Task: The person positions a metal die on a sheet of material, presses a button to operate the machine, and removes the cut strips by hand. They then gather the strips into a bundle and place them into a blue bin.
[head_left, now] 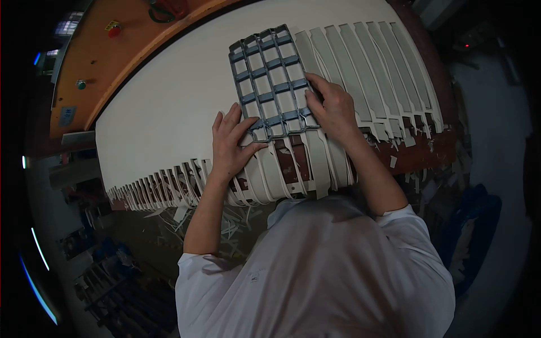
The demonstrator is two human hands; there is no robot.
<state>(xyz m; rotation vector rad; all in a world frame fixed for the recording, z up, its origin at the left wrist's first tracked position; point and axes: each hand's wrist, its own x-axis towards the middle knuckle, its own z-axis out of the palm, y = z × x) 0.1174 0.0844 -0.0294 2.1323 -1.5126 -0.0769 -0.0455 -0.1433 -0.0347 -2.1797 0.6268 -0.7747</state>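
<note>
A metal cutting die point(273, 84), a grid of blue-grey bars with open cells, lies on layered white sheet material point(180, 107). My left hand point(230, 141) holds its lower left corner, the index finger over the frame and the thumb along the near edge. On the die's right side, my right hand point(333, 107) grips the frame with thumb and fingers. Below the die, cut strips of the sheet point(265, 174) curve down over the table's near edge. To its right are long cut-out slots point(360, 67) with thin white strips between them.
An orange machine beam point(135, 42) runs behind the sheet, bearing a red button point(114, 29) and a green button point(81, 84). Ragged offcuts point(228, 225) hang and lie below the near edge. A reddish-brown board point(422, 152) shows at right, with a blue object point(479, 225) beyond.
</note>
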